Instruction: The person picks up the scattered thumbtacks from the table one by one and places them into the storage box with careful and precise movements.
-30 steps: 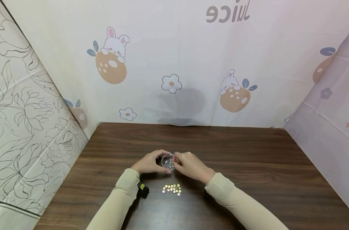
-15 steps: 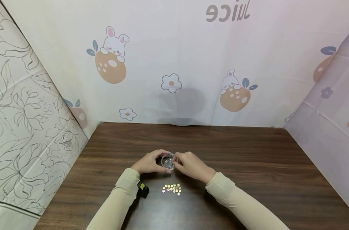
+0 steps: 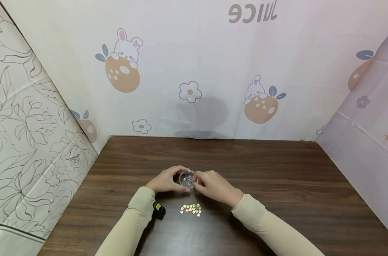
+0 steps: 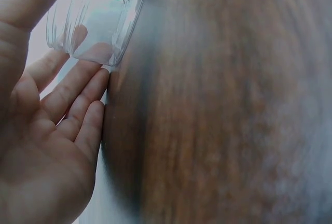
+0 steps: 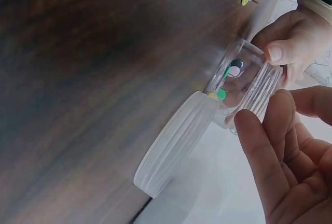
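Note:
My left hand [image 3: 166,181] grips a clear round jar [image 3: 183,180] upright on the table, thumb at the near side and fingers round the far side. Several thumbtacks [image 5: 221,94] with green, pink and dark heads lie inside it. At the jar's mouth hovers my right hand [image 3: 215,186]; its thumb and fingertips stand slightly apart in the right wrist view, and no thumbtack shows between them. Closer to me, a cluster of loose thumbtacks [image 3: 193,207] lies on the table, pins up in the right wrist view.
A translucent white ridged lid [image 5: 176,143] lies beside the jar in the right wrist view; the right hand seems to hide it from the head view. The dark wooden table [image 3: 261,163] meets a printed curtain [image 3: 206,64] at its back edge.
Something small at my right fingertips over the jar no longer shows. My right hand has drawn slightly right and towards me. The left hand and jar stay in place.

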The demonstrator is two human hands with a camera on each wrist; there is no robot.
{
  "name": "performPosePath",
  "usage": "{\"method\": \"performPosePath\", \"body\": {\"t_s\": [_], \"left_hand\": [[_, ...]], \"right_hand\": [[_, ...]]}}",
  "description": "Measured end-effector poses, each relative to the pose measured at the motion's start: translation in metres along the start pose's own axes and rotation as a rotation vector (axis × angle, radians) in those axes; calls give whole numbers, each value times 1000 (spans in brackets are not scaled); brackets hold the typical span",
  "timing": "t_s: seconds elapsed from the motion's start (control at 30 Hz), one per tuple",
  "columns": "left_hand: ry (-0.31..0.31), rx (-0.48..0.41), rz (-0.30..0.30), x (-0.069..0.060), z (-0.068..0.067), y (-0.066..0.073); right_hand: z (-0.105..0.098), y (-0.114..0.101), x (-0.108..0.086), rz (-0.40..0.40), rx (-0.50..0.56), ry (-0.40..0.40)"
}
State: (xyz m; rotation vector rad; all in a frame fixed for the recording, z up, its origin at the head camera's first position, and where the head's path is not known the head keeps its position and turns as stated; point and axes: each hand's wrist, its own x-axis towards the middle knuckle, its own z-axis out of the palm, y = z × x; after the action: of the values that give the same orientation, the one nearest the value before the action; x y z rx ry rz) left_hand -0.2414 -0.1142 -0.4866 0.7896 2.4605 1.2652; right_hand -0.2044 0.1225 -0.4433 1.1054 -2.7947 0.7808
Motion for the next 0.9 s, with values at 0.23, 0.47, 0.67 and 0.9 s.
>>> {"method": "performPosePath", "body": {"t_s": [0.23,0.47,0.67,0.9], "left_hand": [[-2,9,5,1,0,-2],[6,-12,26,1,0,-3],[20,-57,58,0,1,-1],[13,-9,40,2,1,-4]], "right_hand": [[-1,-5,-6,-21,-22,6],[-2,-7,-13,-26,13,-38],[-1,-9,-19,-58,76,-68],[0,-12,-27,-64,83,-122]]}}
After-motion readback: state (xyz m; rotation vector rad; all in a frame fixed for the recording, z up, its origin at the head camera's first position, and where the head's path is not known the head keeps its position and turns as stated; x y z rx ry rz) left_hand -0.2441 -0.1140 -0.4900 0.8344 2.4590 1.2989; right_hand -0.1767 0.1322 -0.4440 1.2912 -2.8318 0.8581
